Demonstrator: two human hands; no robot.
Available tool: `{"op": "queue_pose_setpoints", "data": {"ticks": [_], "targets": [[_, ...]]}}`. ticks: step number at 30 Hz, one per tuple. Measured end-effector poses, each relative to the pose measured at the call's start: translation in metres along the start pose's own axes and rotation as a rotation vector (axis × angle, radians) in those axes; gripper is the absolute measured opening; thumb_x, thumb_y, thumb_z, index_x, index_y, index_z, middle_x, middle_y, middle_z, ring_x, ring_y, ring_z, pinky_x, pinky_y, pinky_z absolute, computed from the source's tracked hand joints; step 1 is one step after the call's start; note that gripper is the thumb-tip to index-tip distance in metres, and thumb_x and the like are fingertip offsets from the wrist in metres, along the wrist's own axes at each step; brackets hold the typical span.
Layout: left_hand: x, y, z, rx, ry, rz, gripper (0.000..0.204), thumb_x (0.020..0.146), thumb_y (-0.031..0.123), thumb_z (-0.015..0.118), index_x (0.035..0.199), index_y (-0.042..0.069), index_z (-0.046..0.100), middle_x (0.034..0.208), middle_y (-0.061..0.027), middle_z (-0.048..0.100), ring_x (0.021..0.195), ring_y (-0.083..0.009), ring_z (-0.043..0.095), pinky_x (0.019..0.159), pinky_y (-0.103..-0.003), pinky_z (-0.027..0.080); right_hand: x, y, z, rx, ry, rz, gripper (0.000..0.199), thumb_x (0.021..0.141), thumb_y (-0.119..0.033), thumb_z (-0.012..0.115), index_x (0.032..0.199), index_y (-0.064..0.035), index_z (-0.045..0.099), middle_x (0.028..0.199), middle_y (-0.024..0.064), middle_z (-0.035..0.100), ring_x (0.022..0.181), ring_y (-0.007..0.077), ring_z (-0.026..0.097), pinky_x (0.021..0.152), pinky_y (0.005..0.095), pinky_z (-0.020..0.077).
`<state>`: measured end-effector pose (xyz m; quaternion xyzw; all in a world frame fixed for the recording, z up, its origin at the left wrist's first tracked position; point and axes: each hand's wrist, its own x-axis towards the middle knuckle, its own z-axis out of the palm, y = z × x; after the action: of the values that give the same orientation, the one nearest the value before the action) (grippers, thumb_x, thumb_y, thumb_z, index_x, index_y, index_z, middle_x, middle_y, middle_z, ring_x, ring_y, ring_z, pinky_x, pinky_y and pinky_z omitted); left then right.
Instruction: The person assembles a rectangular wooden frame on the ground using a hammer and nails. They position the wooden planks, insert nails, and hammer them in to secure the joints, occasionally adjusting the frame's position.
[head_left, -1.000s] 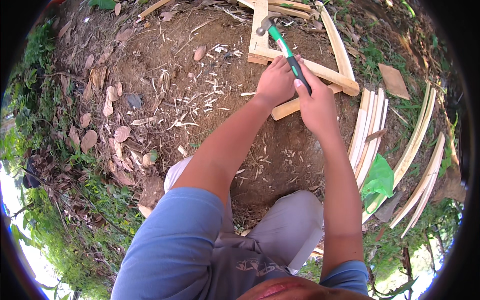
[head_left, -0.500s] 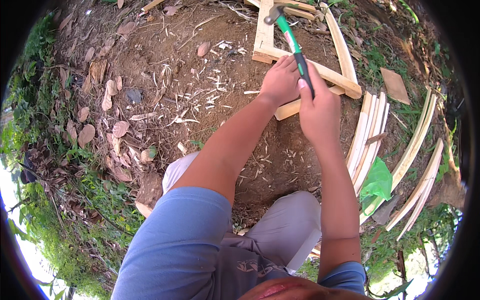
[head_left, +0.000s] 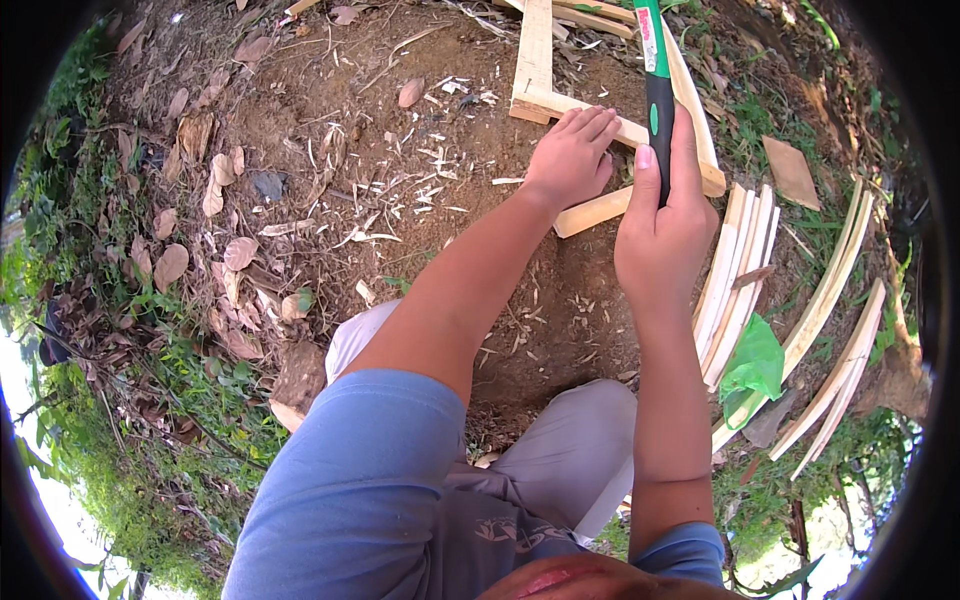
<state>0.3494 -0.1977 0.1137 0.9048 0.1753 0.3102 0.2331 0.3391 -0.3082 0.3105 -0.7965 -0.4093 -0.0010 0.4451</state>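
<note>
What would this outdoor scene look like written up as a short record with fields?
Place: bare dirt ground with wood shavings, dry leaves, grass at the edges
Left hand: palm down, pressing on the wooden frame
Right hand: fingers wrapped around a hammer handle, green and black; hammer head out of view
Beside the right arm: a row of thin wooden slats and a green plastic bag
Posture: person crouched, knees bent

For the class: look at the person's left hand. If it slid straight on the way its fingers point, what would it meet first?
The left hand rests on a wooden strip, fingers aimed up and right. Going straight on, it would probably first meet the hammer handle held in the right hand, though the handle may be higher above the wood.
</note>
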Motion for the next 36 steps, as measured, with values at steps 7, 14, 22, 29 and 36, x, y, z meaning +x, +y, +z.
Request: {"op": "queue_pose_setpoints", "data": {"ticks": [7,14,22,29,36], "targets": [[0.008,0.006,-0.003,0.012,-0.074,0.023,0.050,0.097,0.026,0.063,0.143,0.006,0.064,0.153,-0.0112,0.061,0.149,-0.0274,0.050,0.128,-0.044,0.035,-0.006,0.030,0.009,-0.163,-0.243,0.097,0.050,0.108,-0.016,0.061,0.157,-0.0075,0.053,0.094,0.0204,0.075,0.074,0.0245,0.066,0.070,0.0379,0.0536],[-0.001,0.002,0.007,-0.063,0.032,0.015,0.052,0.096,0.025,0.062,0.145,0.006,0.064,0.155,-0.0102,0.060,0.149,-0.0279,0.051,0.129,-0.045,0.035,-0.012,0.019,0.014,-0.084,-0.100,0.135,0.051,0.111,-0.019,0.058,0.160,-0.0058,0.049,0.096,0.0178,0.075,0.074,0.0161,0.064,0.072,0.0342,0.0531],[0.001,0.001,0.003,0.017,-0.004,0.022,0.054,0.096,0.028,0.063,0.145,0.005,0.063,0.156,-0.0108,0.059,0.150,-0.0265,0.049,0.130,-0.044,0.033,-0.008,0.012,0.006,-0.018,-0.007,0.137,0.049,0.110,-0.017,0.059,0.156,-0.0027,0.052,0.094,0.0208,0.074,0.076,0.0218,0.069,0.070,0.0371,0.0547],[-0.001,0.000,0.007,-0.020,0.013,0.053,0.053,0.098,0.021,0.062,0.149,0.006,0.059,0.156,-0.0114,0.058,0.149,-0.0276,0.050,0.126,-0.042,0.038,-0.014,0.037,0.022,-0.217,-0.422,0.145,0.049,0.106,-0.014,0.058,0.154,-0.0066,0.052,0.093,0.0292,0.074,0.086,0.0488,0.074,0.073,0.0539,0.0565],[0.003,0.011,-0.011,-0.127,-0.038,-0.070,0.051,0.097,0.029,0.063,0.143,0.006,0.065,0.153,-0.0107,0.062,0.149,-0.0266,0.050,0.128,-0.044,0.036,-0.005,0.014,0.014,0.057,0.098,0.038,0.048,0.111,-0.019,0.058,0.158,-0.0123,0.053,0.092,0.0208,0.074,0.072,0.0240,0.070,0.068,0.0359,0.0545]]}}
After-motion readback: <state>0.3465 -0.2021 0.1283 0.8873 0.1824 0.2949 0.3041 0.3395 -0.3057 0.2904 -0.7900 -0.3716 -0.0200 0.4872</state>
